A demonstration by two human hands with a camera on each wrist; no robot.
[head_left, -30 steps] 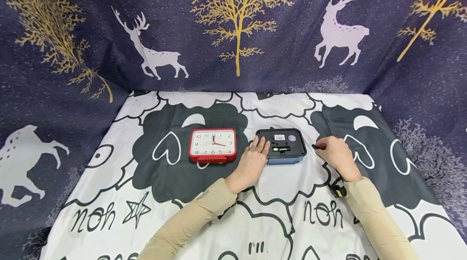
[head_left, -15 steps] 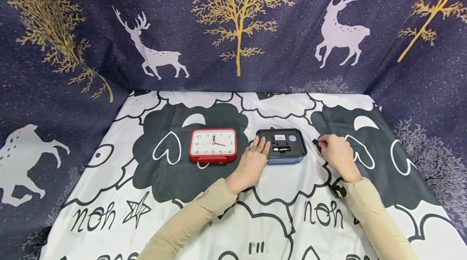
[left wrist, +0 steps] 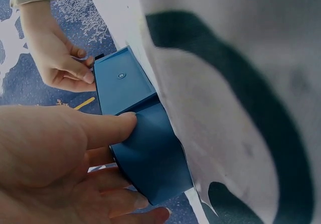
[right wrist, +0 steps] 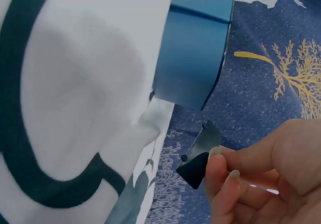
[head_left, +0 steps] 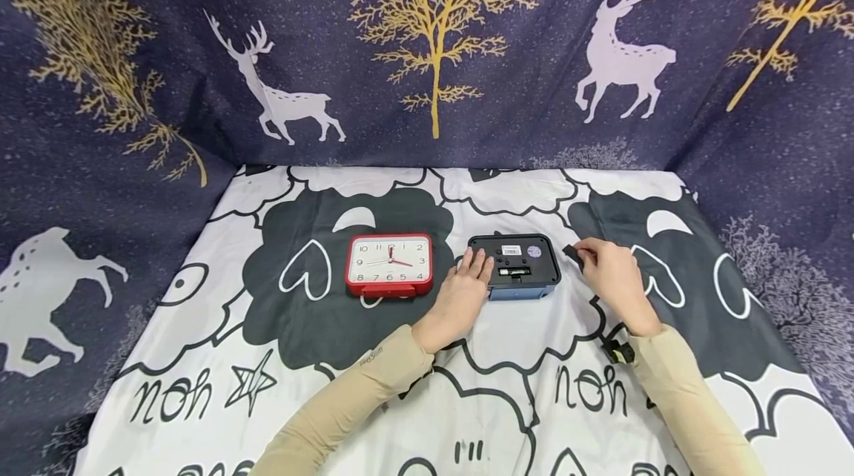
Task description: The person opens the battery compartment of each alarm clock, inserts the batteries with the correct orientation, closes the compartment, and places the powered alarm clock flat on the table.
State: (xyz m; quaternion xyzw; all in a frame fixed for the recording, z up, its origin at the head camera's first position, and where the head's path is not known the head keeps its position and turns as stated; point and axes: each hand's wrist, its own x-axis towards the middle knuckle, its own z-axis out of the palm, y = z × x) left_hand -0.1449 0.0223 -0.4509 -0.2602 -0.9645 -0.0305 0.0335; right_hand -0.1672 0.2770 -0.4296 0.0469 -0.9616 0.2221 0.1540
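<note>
A blue alarm clock (head_left: pixel 543 268) lies with its black back up, its battery slot uncovered and a battery (head_left: pixel 514 271) inside. My left hand (head_left: pixel 460 298) holds the clock's left corner, thumb on the blue side (left wrist: pixel 158 153) and fingers over the back edge, as the left wrist view shows. Just right of the clock, my right hand (head_left: pixel 617 279) pinches a small black battery cover (right wrist: pixel 200 151) between thumb and fingertips. The cover is held up, apart from the clock and tilted in the right wrist view.
Left of the left hand, a red alarm clock (head_left: pixel 390 265) lies face up, its dial showing. Under everything spreads a black-and-white patterned cloth (head_left: pixel 494 342). A dark blue curtain (head_left: pixel 500 90) with deer and trees closes off the back and sides.
My right hand has shifted slightly up and turned the battery cover, so more of it shows beyond the fingertips. The left hand and both clocks stay in place.
</note>
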